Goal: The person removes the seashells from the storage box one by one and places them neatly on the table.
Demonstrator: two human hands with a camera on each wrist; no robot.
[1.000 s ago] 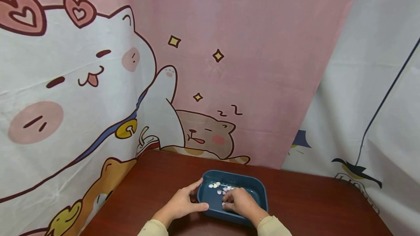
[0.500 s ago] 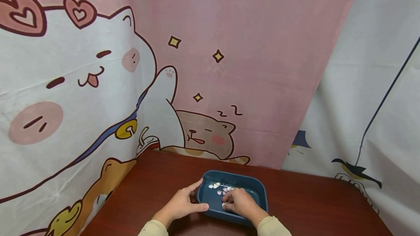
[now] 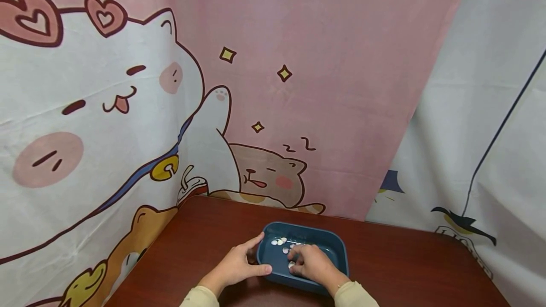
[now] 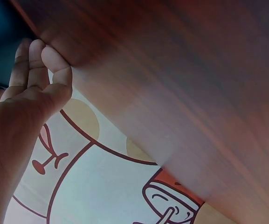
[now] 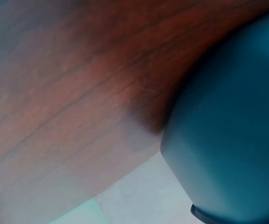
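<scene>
A dark blue-green basin (image 3: 326, 237) with rounded corners sits on the table. Small whitish shell-like pieces (image 3: 279, 241) lie inside it, some further ones partly covered by fingers. My left hand (image 3: 239, 262) spans the basin's left end, thumb and index finger spread along the outside; in the left wrist view its fingers lie close against the wall. Reaching inside, my right hand (image 3: 313, 264) has curled fingers low over the floor. One whitish piece (image 3: 292, 265) shows at its thumb; whether it is pinched is hidden. The right wrist view shows the basin's outer wall (image 5: 232, 116), without the hand.
The reddish-brown wooden table (image 3: 409, 264) extends on both sides of the basin. Behind it and at the left hang printed cartoon cloths (image 3: 332, 84), the rear one meeting the table's back edge.
My right fingers have shifted slightly to the left, covering more of the middle pieces. More of the whitish piece by the thumb shows now. The left hand and basin stay put.
</scene>
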